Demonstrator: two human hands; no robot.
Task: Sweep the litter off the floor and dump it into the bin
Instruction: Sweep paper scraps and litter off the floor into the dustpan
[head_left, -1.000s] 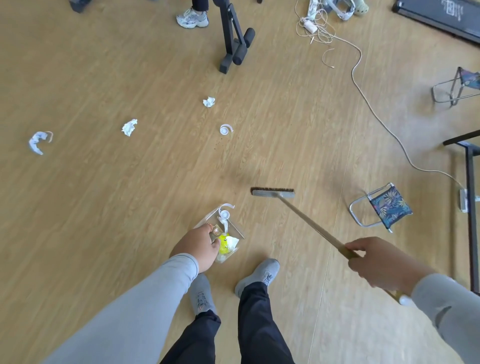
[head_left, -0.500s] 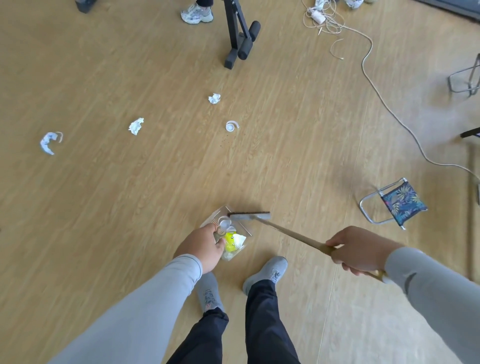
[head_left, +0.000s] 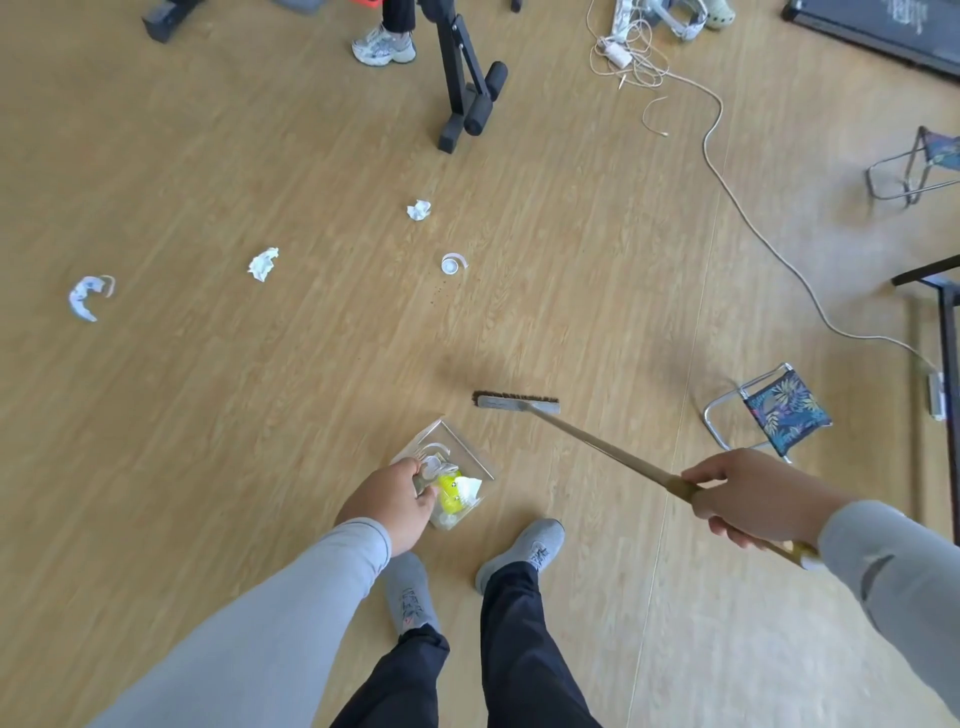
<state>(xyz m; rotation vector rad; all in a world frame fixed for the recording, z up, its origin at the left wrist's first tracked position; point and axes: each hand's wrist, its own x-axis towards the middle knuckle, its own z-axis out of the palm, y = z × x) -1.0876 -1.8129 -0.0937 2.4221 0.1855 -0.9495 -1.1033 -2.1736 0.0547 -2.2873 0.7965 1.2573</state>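
Observation:
My left hand (head_left: 392, 499) grips the near end of a clear dustpan (head_left: 467, 452) lying on the floor in front of my feet. Inside it sit a yellow scrap, white paper and a curl of tape. My right hand (head_left: 753, 499) grips the wooden handle of a broom (head_left: 597, 447); its brush head (head_left: 517, 402) is just beyond and right of the pan. Litter lies farther out: a tape roll (head_left: 453, 264), two crumpled papers (head_left: 418, 210) (head_left: 263, 264) and a face mask (head_left: 85, 297) at far left. No bin is in view.
A black equipment stand (head_left: 465, 83) and another person's shoe (head_left: 383, 48) are at the top centre. A white cable (head_left: 753, 218) runs down the right side. Two small folding stools (head_left: 779, 410) (head_left: 919, 166) and a black table leg (head_left: 948, 374) stand at right.
The brush head, which had been pulled against the dustpan's mouth, has swung back out and to the right. My left hand still holds the pan in place.

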